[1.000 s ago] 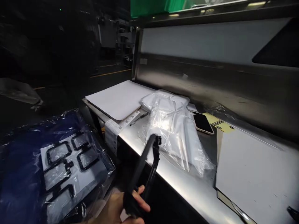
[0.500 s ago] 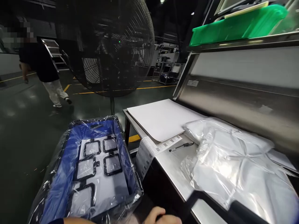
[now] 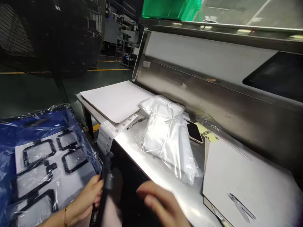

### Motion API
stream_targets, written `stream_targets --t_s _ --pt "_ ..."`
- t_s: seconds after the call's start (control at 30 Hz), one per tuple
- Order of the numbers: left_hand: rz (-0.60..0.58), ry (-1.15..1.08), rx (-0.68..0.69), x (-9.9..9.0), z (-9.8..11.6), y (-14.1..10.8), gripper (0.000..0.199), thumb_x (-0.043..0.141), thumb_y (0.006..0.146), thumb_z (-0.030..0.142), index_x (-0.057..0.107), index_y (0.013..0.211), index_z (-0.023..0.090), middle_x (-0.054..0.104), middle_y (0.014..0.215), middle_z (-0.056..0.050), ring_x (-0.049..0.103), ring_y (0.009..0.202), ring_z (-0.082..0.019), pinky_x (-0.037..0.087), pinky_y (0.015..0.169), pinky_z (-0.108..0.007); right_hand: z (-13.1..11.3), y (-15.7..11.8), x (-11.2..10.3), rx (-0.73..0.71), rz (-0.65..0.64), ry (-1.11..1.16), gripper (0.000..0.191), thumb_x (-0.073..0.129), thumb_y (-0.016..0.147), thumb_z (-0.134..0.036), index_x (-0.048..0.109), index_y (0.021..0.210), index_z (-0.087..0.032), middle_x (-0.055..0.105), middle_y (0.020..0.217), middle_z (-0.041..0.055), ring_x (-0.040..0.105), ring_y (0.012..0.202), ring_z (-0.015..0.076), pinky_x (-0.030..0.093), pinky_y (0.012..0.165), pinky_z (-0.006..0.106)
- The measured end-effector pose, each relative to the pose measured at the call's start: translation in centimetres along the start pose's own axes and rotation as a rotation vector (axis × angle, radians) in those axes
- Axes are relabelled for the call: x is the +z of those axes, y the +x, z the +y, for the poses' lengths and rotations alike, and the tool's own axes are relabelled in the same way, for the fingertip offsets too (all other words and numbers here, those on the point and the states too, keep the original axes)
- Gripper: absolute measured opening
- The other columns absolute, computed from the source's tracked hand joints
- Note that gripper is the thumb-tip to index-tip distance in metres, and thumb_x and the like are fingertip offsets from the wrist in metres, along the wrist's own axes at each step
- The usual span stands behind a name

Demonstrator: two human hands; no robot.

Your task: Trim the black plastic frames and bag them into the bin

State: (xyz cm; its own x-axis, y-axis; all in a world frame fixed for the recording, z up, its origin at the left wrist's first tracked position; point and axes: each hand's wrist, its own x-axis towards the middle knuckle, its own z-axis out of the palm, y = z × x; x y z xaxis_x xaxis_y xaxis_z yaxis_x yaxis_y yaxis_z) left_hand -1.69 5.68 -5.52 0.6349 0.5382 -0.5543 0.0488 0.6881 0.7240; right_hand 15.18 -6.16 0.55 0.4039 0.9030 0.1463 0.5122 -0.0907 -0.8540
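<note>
My left hand (image 3: 86,197), wearing a thin bracelet, is closed on a black frame (image 3: 105,189) held edge-on and blurred. To its right, my right hand (image 3: 165,201) is empty, thumb and fingers apart, over the front edge of the metal bench (image 3: 151,167). Left of my hands stands a blue bin (image 3: 49,124) lined with clear plastic. Several similar black frames (image 3: 39,151) lie flat inside it on a white sheet. A pile of clear plastic bags (image 3: 165,132) rests on the bench beyond my right hand.
White sheets (image 3: 115,99), a printed label strip (image 3: 106,135) and a pen (image 3: 136,123) lie on the bench. Nippers (image 3: 241,206) rest on a white board (image 3: 251,176) at right, near a phone (image 3: 194,131). A green tray (image 3: 165,9) sits above; a large fan (image 3: 52,34) stands behind.
The view has swung right, bringing the phone, white board and nippers into sight. The black frame has moved from over the bench to beside the bin. My right hand now shows, empty.
</note>
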Motion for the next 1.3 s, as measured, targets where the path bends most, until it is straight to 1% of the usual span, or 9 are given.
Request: stream_targets --t_s 0.13,0.23,0.37,0.5,0.6,0.73,0.93,1.07,1.3 --pt "-0.015 -0.066 -0.094 0.0 0.1 -0.5 0.036 0.049 0.071 0.05 0.037 0.061 0.018 0.019 0.041 0.014 0.01 0.035 0.0 0.01 0.035 -0.014 3.6 5.7 -4.4 0.028 0.22 -0.235 0.021 0.059 0.068 -0.04 0.057 0.073 -0.02 0.056 0.075 0.0031 0.051 0.071 0.0183 0.04 0.068 0.034" --pt "0.003 -0.087 -0.101 -0.2 -0.2 -0.9 0.037 0.052 0.069 0.05 0.037 0.059 0.018 0.021 0.04 0.014 0.009 0.034 0.0 0.009 0.035 -0.015 6.0 8.0 -6.4 0.077 0.175 -0.323 0.024 0.064 0.064 -0.04 0.056 0.069 -0.018 0.054 0.07 0.0009 0.05 0.069 0.0158 0.04 0.068 0.035" --pt "0.03 -0.072 -0.127 -0.5 -0.5 -1.1 0.039 0.054 0.066 0.051 0.037 0.057 0.018 0.021 0.038 0.014 0.01 0.033 0.001 0.009 0.035 -0.015 6.8 8.5 -7.7 0.183 0.07 -0.313 0.02 0.054 0.077 -0.032 0.057 0.068 -0.014 0.057 0.067 -0.0026 0.054 0.063 0.0101 0.043 0.063 0.029" --pt "0.03 -0.041 -0.126 -0.1 -0.1 -1.3 0.035 0.055 0.068 0.048 0.04 0.06 0.017 0.023 0.04 0.014 0.014 0.033 0.001 0.011 0.037 -0.015 4.7 6.8 -8.5 0.282 0.296 -0.245 0.018 0.054 0.076 -0.032 0.059 0.076 -0.015 0.059 0.064 -0.0017 0.055 0.061 0.0118 0.041 0.064 0.029" --pt "-0.03 -0.005 -0.104 1.1 0.4 -1.4 0.027 0.058 0.069 0.04 0.047 0.068 0.016 0.038 0.045 0.011 0.019 0.033 0.002 0.01 0.038 -0.016 2.5 4.0 -7.1 0.327 0.373 -0.121 0.023 0.053 0.074 -0.038 0.058 0.071 -0.016 0.055 0.049 -0.0025 0.053 0.055 0.0132 0.04 0.057 0.026" --pt "-0.18 0.013 -0.085 3.5 0.2 -1.5 0.031 0.063 0.065 0.038 0.055 0.081 0.013 0.06 0.073 -0.003 0.022 0.034 0.003 0.009 0.038 -0.018 0.0 -0.4 -2.5 0.384 0.268 0.07 0.026 0.05 0.076 -0.041 0.055 0.066 -0.017 0.054 0.044 -0.0023 0.049 0.041 0.0114 0.038 0.042 0.022" --pt "-0.237 0.021 -0.119 5.7 -0.8 -2.3 0.042 0.068 0.055 0.045 0.05 0.079 0.015 0.032 0.043 0.012 0.019 0.036 0.0 0.011 0.037 -0.017 -0.8 -4.3 2.5 0.31 0.219 0.173 0.016 0.059 0.069 -0.032 0.061 0.062 -0.018 0.056 0.056 0.0002 0.05 0.053 0.0131 0.038 0.05 0.023" --pt "-0.179 0.091 -0.144 5.4 -0.9 -3.1 0.022 0.062 0.066 0.029 0.047 0.072 0.015 0.03 0.044 0.011 0.019 0.038 0.0 0.01 0.037 -0.016 -0.3 -5.9 4.0 0.312 0.231 0.296 0.014 0.062 0.067 -0.029 0.059 0.058 -0.018 0.053 0.057 -0.0015 0.046 0.053 0.0114 0.036 0.053 0.023" --pt "-0.131 0.224 -0.186 2.3 -1.7 -3.0 0.025 0.061 0.067 0.029 0.039 0.063 0.017 0.029 0.046 0.011 0.021 0.04 -0.001 0.011 0.037 -0.015 1.7 -9.0 3.8 0.551 0.303 0.781 0.021 0.058 0.071 -0.037 0.052 0.06 -0.019 0.051 0.055 -0.0038 0.047 0.054 0.01 0.039 0.056 0.023"
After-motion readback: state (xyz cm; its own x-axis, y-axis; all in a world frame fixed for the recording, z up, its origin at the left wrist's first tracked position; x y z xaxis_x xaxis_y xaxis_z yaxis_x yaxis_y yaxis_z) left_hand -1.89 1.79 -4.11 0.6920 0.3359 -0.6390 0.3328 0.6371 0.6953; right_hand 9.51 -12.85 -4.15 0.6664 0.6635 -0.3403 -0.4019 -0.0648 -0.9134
